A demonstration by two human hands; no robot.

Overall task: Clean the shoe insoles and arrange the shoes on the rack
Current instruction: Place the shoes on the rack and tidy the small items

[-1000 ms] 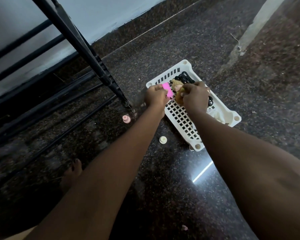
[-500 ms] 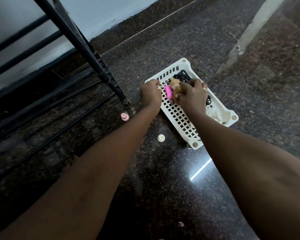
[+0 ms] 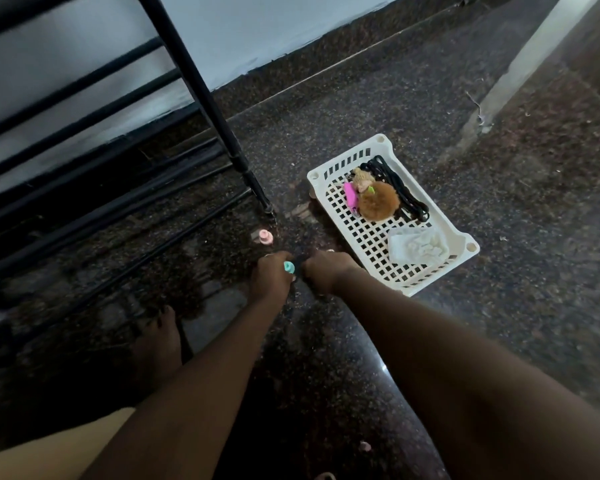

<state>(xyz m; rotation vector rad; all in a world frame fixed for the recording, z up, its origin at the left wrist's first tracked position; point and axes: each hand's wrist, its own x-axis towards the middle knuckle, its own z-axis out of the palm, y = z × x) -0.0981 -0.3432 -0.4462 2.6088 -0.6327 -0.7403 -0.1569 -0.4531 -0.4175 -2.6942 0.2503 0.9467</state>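
Observation:
No shoe or insole shows in the head view. The black metal shoe rack (image 3: 201,98) stands at the left, its leg ending near the basket. My left hand (image 3: 272,277) is low over the dark floor and pinches a small teal piece (image 3: 289,267) at its fingertips. My right hand (image 3: 326,271) is right beside it, fingers curled down toward the floor; what they hold is hidden. Both hands are just left of the white plastic basket (image 3: 465,244).
The basket holds a pink item (image 3: 350,197), a brown fluffy ball (image 3: 378,202), black cords (image 3: 399,188) and a white cloth (image 3: 418,249). A small pink cap (image 3: 266,236) lies on the floor by the rack leg. My bare foot (image 3: 160,337) is at the lower left.
Both hands have left the basket and dropped to the floor on its left. The pink item and brown ball now lie in the basket. The left hand now holds a teal piece.

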